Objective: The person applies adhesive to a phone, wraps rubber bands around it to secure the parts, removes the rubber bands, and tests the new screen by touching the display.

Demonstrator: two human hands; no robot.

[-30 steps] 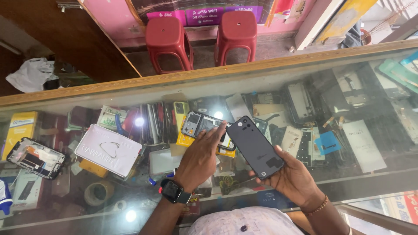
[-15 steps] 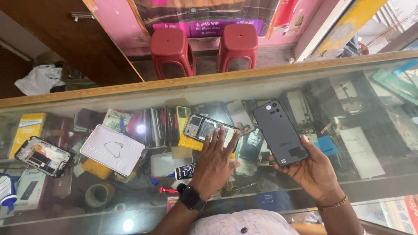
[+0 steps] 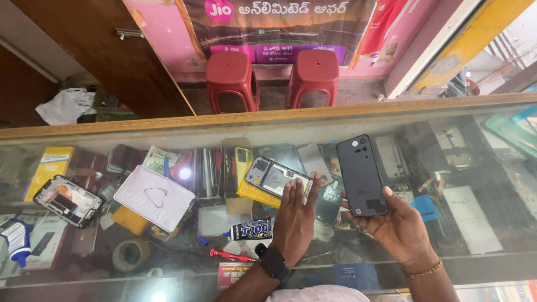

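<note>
Right hand (image 3: 400,226) lifted black phone back (image 3: 362,174) higher, away from left hand (image 3: 295,218).

Bench (image 3: 492,128) is a glass-topped display counter with a wooden strip along the far edge. Lying on the glass: opened phone frame (image 3: 68,200) at far left, white flat box (image 3: 154,198) tilted beside it, second opened phone frame (image 3: 275,177) mid-bench on a yellow pad (image 3: 253,193). Glue tube (image 3: 246,230) lies flat near the front, red-handled screwdriver (image 3: 230,255) just below it. Blue-capped bottle (image 3: 15,240) at the left edge. Left hand (image 3: 295,221) rests flat on the glass, fingertips touching the second frame. Packaged stock shows under the glass, too cluttered to tell apart.
</note>
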